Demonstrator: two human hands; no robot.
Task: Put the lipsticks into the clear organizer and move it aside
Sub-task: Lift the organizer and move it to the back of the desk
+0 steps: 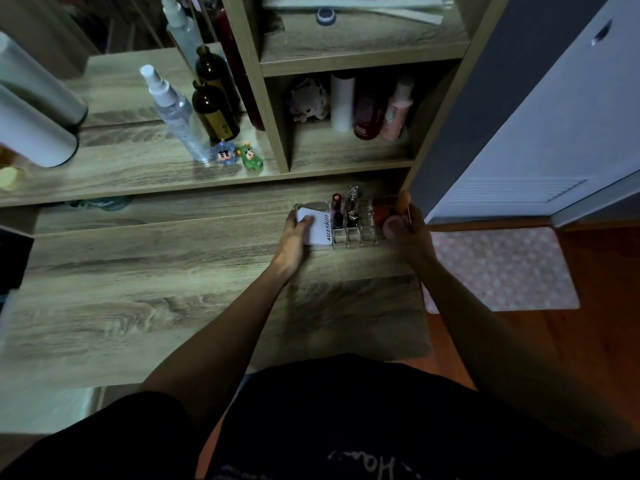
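So we've got both hands on the clear organizer [353, 223], which sits at the far right end of the wooden desk [138, 289], tucked against the shelf unit's upright and close to the desk's right edge. Our left hand [294, 237] is curled around the organizer's left end, thumb lying on a white card [317, 225] printed "u2skin" that sits in that end. Our right hand [405, 233] wraps the right end, fingers closed on it, thumb on top next to an orange sponge [403, 202].

Room-wise, the whole left stretch of desk is bare wood, wide open. To the right there's barely any surface before the drop to the floor and a pink mat [502, 268].

Count: two lipsticks [336, 211] standing upright in neighbouring slots, with several more slots unfilled. On the shelf above, two small figurines [239, 155] side by side.
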